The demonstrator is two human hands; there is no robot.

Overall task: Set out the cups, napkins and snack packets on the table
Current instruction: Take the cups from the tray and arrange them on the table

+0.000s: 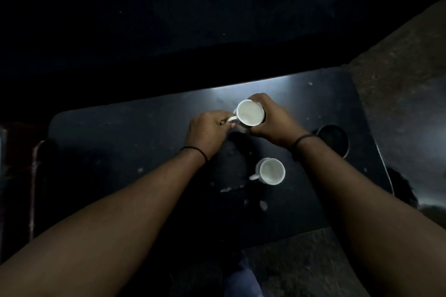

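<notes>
scene: dim room, dark table [115,142] below me, light patch on its far edge
left hand [209,131]: fingers pinched shut on the handle of the far cup, thin black band on the wrist
right hand [272,118]: wrapped around the far cup's right side, fingers curled closed on its wall, thumb on the near side; black band on this wrist too
far cup [249,113]: white, mouth up, looks empty inside; held between both hands over the far-middle of the table. Can't tell if its base touches the top, my hands hide it
near cup [270,171]: white, upright, standing on the table nearer to me and a bit right, handle pointing left; no hand touching it, well apart from the far cup
round thing [334,138]: dark, circular, at the right side of the table, just past my right wrist; too dark to say what it is
table top: scuffed, pale flecks and chips scattered near the middle and toward me
floor [410,60]: rough, brownish, visible right of the table
napkins, snack packets: none in view on the table
lighting: too low to read anything beyond the table's far edge
</notes>
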